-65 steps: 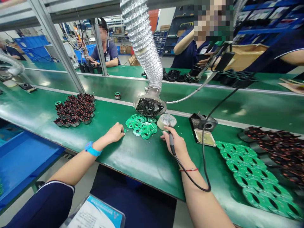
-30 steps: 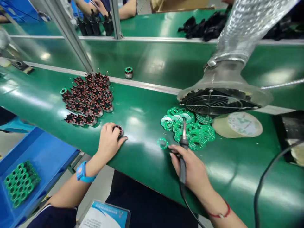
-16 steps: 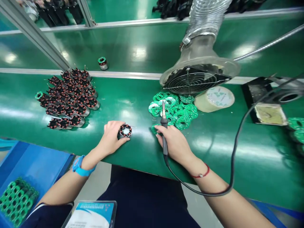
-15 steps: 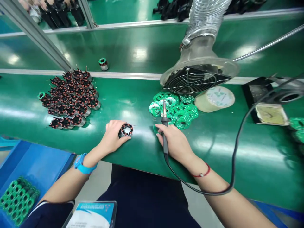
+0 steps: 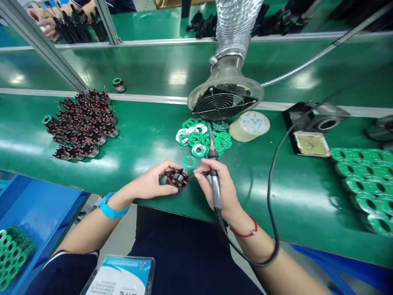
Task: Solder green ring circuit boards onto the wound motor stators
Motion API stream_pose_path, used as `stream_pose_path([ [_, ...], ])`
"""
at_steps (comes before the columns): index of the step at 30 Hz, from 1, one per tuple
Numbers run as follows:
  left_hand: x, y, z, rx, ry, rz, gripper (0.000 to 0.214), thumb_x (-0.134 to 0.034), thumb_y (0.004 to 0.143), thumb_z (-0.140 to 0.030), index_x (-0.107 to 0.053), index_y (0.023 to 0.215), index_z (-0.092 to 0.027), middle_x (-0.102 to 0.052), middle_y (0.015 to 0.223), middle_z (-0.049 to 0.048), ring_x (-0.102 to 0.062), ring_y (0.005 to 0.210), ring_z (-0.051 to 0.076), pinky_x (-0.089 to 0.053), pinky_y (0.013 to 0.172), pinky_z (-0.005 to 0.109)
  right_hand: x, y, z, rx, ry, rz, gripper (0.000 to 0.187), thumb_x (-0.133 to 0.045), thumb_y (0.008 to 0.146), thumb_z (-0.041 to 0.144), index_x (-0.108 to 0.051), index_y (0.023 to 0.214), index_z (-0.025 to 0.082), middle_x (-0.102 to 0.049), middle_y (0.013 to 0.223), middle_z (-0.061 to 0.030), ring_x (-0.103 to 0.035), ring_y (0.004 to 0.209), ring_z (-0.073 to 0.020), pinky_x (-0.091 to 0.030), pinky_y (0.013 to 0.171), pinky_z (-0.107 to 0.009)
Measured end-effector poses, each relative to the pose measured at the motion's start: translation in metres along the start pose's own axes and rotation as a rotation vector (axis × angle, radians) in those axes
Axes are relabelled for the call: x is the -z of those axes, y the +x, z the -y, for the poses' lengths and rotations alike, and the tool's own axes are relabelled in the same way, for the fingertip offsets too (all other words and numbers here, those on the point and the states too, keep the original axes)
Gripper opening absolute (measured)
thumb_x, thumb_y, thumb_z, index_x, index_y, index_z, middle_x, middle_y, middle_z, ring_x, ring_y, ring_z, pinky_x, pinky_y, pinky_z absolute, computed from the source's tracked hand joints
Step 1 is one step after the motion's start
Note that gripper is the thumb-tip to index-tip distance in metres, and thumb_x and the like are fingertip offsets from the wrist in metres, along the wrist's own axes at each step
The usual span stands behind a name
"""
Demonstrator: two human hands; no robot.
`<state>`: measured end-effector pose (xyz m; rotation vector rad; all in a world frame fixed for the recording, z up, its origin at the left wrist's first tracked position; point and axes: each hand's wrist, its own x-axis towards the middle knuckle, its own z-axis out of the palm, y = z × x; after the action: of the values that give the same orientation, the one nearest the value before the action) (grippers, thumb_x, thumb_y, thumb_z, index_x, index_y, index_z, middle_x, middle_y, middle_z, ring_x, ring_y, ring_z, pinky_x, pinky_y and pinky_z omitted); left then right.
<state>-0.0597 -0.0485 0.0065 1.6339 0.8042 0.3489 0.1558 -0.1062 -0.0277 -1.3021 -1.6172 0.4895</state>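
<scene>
My left hand (image 5: 155, 180) is closed around a motor stator (image 5: 178, 178) with copper windings, at the table's front edge. My right hand (image 5: 219, 186) holds a soldering iron (image 5: 215, 180), its tip upward and its black cable running back over the forearm. Thumb and forefinger of that hand meet just right of the stator, at what looks like a thin wire end sticking out of it. A thin green ring-shaped circuit board (image 5: 189, 162) lies just beyond the stator. Behind it is a loose pile of green and white ring boards (image 5: 199, 137).
Many wound stators (image 5: 82, 123) stand at left; one with a green board (image 5: 118, 85) sits on the back ledge. A fume extractor hood (image 5: 225, 98) hangs over the boards, beside a tape roll (image 5: 250, 126). Rightward are a soldering stand (image 5: 311, 143) and stacked boards (image 5: 365, 172). A co-worker's hands (image 5: 46, 22) show far left.
The stator in my left hand has moved right and tipped. My right fingers have left a green ring board, which lies on the table, and come to the stator's side. The view has shifted.
</scene>
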Motion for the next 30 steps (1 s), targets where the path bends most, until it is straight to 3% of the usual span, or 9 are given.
stream_pose_path([
  [4, 0.005, 0.01, -0.011, -0.028, 0.58, -0.021, 0.046, -0.06, 0.077, -0.017, -0.054, 0.122, -0.019, -0.062, 0.114, 0.0082, -0.053, 0.108, 0.025, -0.043, 0.099, 0.042, 0.022, -0.003, -0.014, -0.052, -0.138, 0.126, 0.029, -0.047, 0.097, 0.028, -0.052, 0.125, 0.025, -0.073, 0.09, -0.0034, -0.071, 0.081, -0.0188, -0.056, 0.079, -0.034],
  [7, 0.003, 0.016, -0.012, -0.059, 0.742, 0.009, 0.047, -0.058, 0.082, -0.021, -0.052, 0.129, -0.02, -0.059, 0.12, 0.0097, -0.05, 0.111, 0.027, -0.041, 0.099, 0.044, 0.036, -0.004, -0.016, -0.023, -0.193, 0.194, 0.032, -0.049, 0.096, 0.035, -0.057, 0.125, 0.025, -0.073, 0.091, -0.0041, -0.071, 0.079, -0.0186, -0.057, 0.077, -0.032],
  [10, -0.002, 0.019, -0.006, -0.079, 0.729, 0.012, 0.05, -0.059, 0.086, -0.026, -0.047, 0.134, -0.021, -0.057, 0.122, 0.0103, -0.049, 0.112, 0.026, -0.041, 0.099, 0.042, 0.042, -0.006, -0.016, 0.003, -0.153, 0.094, 0.026, -0.054, 0.093, 0.036, -0.064, 0.114, 0.024, -0.072, 0.094, -0.0059, -0.069, 0.078, -0.0182, -0.056, 0.072, -0.031],
  [15, -0.005, 0.02, 0.009, -0.057, 0.561, -0.194, 0.046, -0.063, 0.084, -0.028, -0.046, 0.126, -0.018, -0.056, 0.122, 0.011, -0.053, 0.113, 0.025, -0.044, 0.098, 0.04, 0.039, -0.018, -0.025, -0.123, -0.001, -0.038, 0.017, -0.056, 0.092, 0.036, -0.065, 0.097, 0.022, -0.071, 0.084, -0.004, -0.067, 0.063, -0.016, -0.056, 0.064, -0.032],
  [19, -0.009, 0.022, 0.015, -0.092, 0.531, -0.228, 0.041, -0.062, 0.086, -0.029, -0.046, 0.123, -0.019, -0.058, 0.118, 0.0096, -0.054, 0.109, 0.023, -0.045, 0.095, 0.039, 0.037, -0.023, -0.031, -0.216, 0.038, -0.033, 0.019, -0.058, 0.091, 0.039, -0.067, 0.092, 0.023, -0.072, 0.08, -0.0032, -0.067, 0.062, -0.0156, -0.057, 0.065, -0.031],
  [30, -0.014, 0.028, 0.021, -0.197, 0.563, -0.293, 0.042, -0.066, 0.085, -0.029, -0.047, 0.121, -0.02, -0.06, 0.112, 0.0079, -0.056, 0.101, 0.022, -0.047, 0.087, 0.037, 0.038, -0.026, -0.032, -0.252, 0.098, -0.055, 0.011, -0.064, 0.087, 0.03, -0.07, 0.096, 0.026, -0.072, 0.08, 0.0004, -0.064, 0.057, -0.0134, -0.053, 0.058, -0.028],
])
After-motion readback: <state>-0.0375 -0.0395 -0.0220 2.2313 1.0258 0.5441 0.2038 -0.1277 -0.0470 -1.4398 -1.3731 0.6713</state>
